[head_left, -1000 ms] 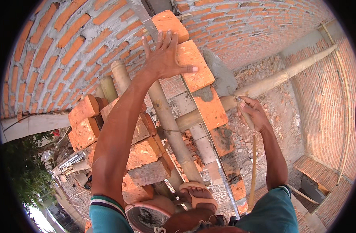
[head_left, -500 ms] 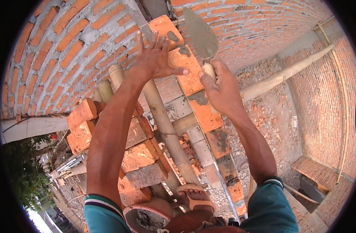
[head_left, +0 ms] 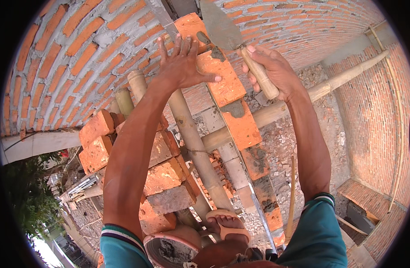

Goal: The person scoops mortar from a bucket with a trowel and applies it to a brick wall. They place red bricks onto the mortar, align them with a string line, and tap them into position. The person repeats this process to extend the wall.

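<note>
My left hand (head_left: 180,67) is open with its fingers spread. Its thumb lies on an orange brick (head_left: 221,79) on the narrow wall, and the fingers reach past the brick's left side toward another brick (head_left: 190,27) at the far end. My right hand (head_left: 276,71) holds a trowel by its wooden handle (head_left: 260,73), with the fingers loosely around it. The trowel's grey blade (head_left: 220,27) points to the far left, above the far end of the bricks. Grey mortar (head_left: 234,109) shows at the joint between the near bricks.
Stacked loose bricks (head_left: 164,174) stand beside my left forearm. A bucket of mortar (head_left: 171,250) sits near my sandalled foot (head_left: 227,223). Bamboo poles (head_left: 196,147) pass beneath, above rubble ground (head_left: 298,147). A tall brick wall (head_left: 79,58) rises on the left.
My right hand has moved a little to the right, and the trowel has tilted with its tip to the left. My left hand stays almost in place on the brick.
</note>
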Demonstrator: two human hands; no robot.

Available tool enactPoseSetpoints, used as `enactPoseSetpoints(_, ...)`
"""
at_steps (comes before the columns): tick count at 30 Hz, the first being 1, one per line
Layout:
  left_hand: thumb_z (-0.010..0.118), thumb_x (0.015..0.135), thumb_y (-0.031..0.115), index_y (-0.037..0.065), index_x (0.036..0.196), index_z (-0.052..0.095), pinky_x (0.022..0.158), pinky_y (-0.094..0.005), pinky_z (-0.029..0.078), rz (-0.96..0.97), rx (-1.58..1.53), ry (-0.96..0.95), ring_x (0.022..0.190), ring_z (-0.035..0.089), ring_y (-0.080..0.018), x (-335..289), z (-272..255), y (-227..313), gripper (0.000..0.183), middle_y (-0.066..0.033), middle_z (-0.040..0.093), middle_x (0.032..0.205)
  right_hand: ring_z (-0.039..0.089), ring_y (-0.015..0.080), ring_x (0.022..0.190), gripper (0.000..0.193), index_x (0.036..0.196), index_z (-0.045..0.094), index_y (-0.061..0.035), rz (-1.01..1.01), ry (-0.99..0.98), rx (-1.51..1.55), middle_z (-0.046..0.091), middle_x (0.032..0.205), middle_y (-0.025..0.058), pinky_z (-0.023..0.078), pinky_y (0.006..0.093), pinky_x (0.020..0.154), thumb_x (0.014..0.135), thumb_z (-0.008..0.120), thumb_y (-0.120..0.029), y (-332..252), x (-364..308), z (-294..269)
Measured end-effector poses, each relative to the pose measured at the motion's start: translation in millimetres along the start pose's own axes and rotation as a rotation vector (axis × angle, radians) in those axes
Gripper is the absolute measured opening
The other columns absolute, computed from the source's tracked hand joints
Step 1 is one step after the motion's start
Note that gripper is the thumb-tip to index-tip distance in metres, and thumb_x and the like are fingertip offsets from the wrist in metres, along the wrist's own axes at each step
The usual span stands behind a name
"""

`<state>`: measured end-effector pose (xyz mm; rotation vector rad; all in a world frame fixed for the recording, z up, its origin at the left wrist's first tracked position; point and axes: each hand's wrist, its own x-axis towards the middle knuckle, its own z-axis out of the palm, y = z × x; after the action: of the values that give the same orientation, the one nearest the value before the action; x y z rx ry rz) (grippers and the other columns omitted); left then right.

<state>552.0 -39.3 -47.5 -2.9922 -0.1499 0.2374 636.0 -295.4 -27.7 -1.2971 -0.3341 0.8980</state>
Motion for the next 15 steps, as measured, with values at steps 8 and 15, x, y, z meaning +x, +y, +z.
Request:
enactPoseSetpoints(8, 0.041, 0.094, 0.079, -0.003, 0.163, -0.012, 0.128, -0.0506, -0.004, -0.448, -1.66, 0.085, 0.16, -0.012, -0.0365, -24.5, 15.9, 16.7, 0.119, -0.0267, -0.014, 0.171, 0.067, 0.0402, 0.101, 0.026, 0.121, 0.065, -0.0077, -0.38, 0.256, -1.576, 0.07, 0.107, 0.0184, 0.054, 0.0518, 0.087, 0.101, 0.063, -0.025, -34.2, 25.3, -29.7)
enactPoseSetpoints(15, 0.024, 0.104, 0.07, -0.005, 0.162, -0.01, 0.129, -0.0481, -0.004, -0.379, -2.343, 0.062, 0.16, -0.009, -0.0364, -28.8, 13.3, 22.5, 0.1, -0.0248, -0.011, 0.172, 0.066, 0.0392, 0.109, 0.034, 0.13, 0.066, -0.0119, -0.588, 0.212, -1.631, 0.071, 0.12, 0.0124, 0.054, 0.0482, 0.091, 0.1, 0.065, -0.025, -22.8, -28.3, -78.4)
